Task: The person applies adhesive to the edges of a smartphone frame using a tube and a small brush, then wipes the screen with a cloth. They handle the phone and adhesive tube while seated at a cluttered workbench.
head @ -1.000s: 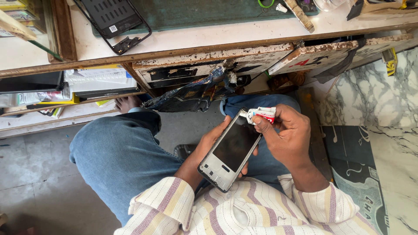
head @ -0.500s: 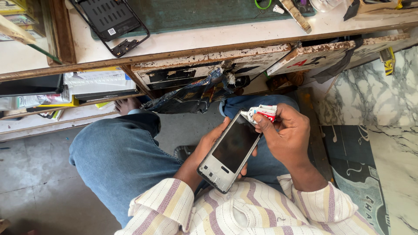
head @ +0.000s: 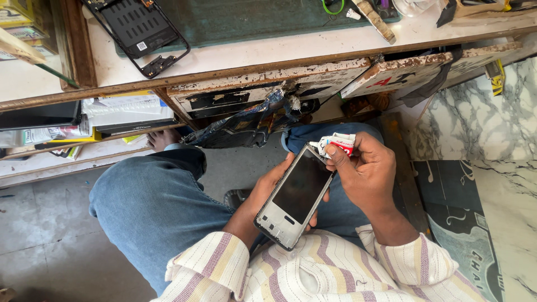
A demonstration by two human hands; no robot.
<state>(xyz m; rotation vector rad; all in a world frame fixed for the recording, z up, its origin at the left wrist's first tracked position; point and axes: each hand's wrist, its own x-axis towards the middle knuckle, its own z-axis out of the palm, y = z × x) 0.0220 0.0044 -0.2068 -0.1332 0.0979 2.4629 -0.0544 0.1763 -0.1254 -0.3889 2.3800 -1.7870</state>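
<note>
Two hands over the lap, close together. Left hand (head: 268, 187) cradles the phone (head: 296, 196) from beneath, fingers wrapped round its back; phone tilted, dark screen up, top end toward the right hand. Right hand (head: 366, 176) pinches a crumpled white-and-red tube (head: 335, 143) at the phone's top corner, touching it. Above the knees, a surface (head: 268, 53) with a worn edge carries a black phone frame (head: 140, 31). Marble floor (head: 492, 117) at right.

Left hand (head: 263, 193) cradles a phone frame (head: 296, 196); right hand (head: 366, 173) pinches what looks like a glue tube (head: 335, 144).
</note>
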